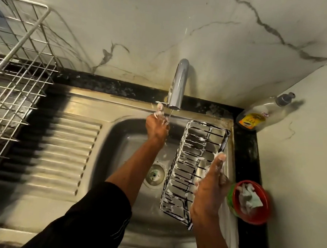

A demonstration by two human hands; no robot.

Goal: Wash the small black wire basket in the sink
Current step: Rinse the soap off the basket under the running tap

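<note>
The small black wire basket (190, 167) is long and rectangular, coated with white foam, and stands tilted over the right side of the steel sink (131, 146). My right hand (210, 190), soapy, holds the basket's right rim. My left hand (156, 127) reaches up to the chrome tap (178, 84), its soapy fingers on the small lever beside the spout. A thin stream of water falls from the spout onto that hand.
A ribbed steel drainboard (62, 152) lies left of the basin, with a large silver wire dish rack (15, 74) at far left. A clear pump bottle (261, 113) lies in the back right corner. A red bowl (251, 202) with a sponge sits on the black counter edge.
</note>
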